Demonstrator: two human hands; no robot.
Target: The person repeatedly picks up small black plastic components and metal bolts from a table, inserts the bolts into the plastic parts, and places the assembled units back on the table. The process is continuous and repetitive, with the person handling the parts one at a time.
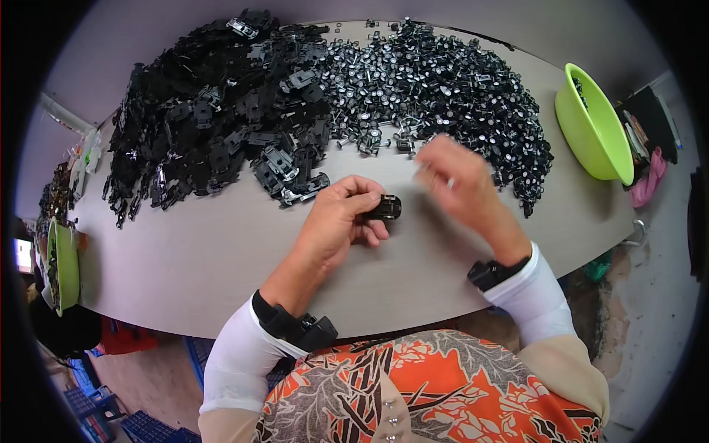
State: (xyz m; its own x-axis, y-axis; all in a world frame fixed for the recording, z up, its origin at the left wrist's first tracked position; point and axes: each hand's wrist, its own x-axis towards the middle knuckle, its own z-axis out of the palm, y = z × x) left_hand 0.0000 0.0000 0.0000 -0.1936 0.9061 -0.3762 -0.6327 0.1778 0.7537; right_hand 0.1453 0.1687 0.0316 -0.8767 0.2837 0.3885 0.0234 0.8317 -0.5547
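Note:
My left hand (340,218) is closed above the middle of the table, thumb on top, pinching a small black toy car base (388,207) that juts out past the fingertips. To its right my right hand (458,177) is raised with curled fingers, blurred by motion. A small bright spot shows at its fingers, too smeared to name. Just beyond that hand spreads a heap of wheel-and-axle pieces (436,81), black wheels with silvery hubs and thin metal pins. Left of it lies a larger heap of black plastic car bases (214,118), some with shiny silver parts.
On the right, a lime-green basin (594,133) stands tilted near the table edge. Another green basin (65,266) is at the far left with dark parts inside. Blue crates (148,427) sit on the floor at lower left. A pink cloth or bag (650,181) hangs at right.

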